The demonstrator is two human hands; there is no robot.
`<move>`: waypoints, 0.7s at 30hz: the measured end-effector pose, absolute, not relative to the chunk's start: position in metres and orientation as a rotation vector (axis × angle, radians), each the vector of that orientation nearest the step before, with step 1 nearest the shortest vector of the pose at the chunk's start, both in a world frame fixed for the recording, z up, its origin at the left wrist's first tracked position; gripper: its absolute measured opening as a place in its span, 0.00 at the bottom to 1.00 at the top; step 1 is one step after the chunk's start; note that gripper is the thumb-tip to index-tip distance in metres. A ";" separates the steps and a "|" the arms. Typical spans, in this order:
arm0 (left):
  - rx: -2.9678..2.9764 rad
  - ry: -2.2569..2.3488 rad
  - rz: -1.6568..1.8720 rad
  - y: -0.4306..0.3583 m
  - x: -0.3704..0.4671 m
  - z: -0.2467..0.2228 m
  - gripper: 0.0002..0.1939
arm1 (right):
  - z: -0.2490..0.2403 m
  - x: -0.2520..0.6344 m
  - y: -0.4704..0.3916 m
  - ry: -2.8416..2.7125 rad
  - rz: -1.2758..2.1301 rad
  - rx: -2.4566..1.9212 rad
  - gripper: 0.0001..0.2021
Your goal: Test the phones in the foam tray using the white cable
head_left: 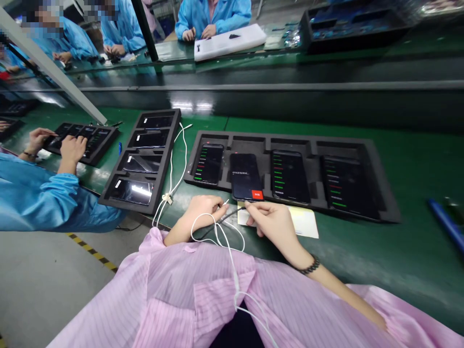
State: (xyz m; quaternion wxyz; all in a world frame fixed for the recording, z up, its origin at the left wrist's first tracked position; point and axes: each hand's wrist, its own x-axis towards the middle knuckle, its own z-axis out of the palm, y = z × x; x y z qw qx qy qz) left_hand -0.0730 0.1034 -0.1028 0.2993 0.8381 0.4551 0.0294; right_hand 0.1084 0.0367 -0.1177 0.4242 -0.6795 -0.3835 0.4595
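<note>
My right hand [270, 220] pinches the end of a black cable [232, 212] at the bottom edge of a phone [246, 176]. Whether its plug is inside the phone is hidden by my fingers. White text and a red button show on that phone's dark screen. It is second from the left in a black foam tray [250, 137], its lower end over the tray's front rim. Left of it, my left hand [203, 212] is closed around a thin white cable [217, 234], whose tip sticks out by the thumb. Under my right hand lies a pale yellow paper [304, 222].
Phones with coloured text lines, such as one phone [290, 176], fill the tray's other slots. Another tray [166, 159] of phones stands left, beside a white cord [184, 145]. A co-worker's hands [72, 147] touch a further tray. A blue pen [445, 222] lies right.
</note>
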 end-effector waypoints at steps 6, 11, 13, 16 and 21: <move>2.276 1.176 0.094 0.102 -0.075 -0.105 0.15 | -0.116 0.110 0.038 -0.934 1.250 -1.691 0.30; 2.370 1.108 0.104 0.102 -0.073 -0.109 0.17 | -0.120 0.107 0.038 -0.876 1.292 -1.632 0.30; 2.412 1.078 0.112 0.101 -0.072 -0.111 0.18 | -0.120 0.103 0.039 -0.839 1.285 -1.612 0.30; 2.457 1.033 0.108 0.101 -0.069 -0.115 0.22 | -0.118 0.099 0.039 -0.811 1.264 -1.605 0.28; 2.486 0.923 0.275 0.100 -0.065 -0.121 0.25 | -0.115 0.097 0.040 -0.801 1.224 -1.609 0.23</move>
